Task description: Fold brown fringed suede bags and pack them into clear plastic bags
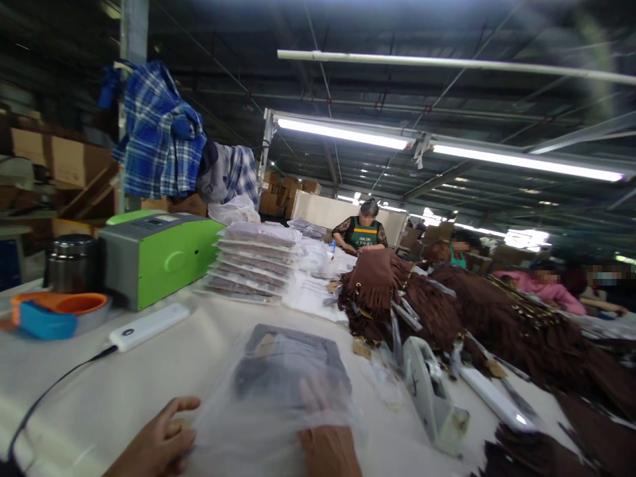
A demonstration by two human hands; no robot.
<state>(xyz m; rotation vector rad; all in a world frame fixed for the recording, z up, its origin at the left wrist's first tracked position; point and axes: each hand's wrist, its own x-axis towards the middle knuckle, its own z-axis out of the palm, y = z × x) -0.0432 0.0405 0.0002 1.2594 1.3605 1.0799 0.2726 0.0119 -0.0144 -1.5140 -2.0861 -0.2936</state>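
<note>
A frosted translucent plastic bag [248,430] holding a flat dark-grey item [293,364] lies on the white tabletop [163,371] before you. Your right hand [325,417] shows hazily through the film, its grip unclear. Your left hand [161,434] is half curled at the bag's left edge; whether it pinches film can't be told. Beyond sits a stack of bagged flat packs [253,265].

Right hand [324,414] partly veiled by cloudy plastic bag [223,417]
</note>
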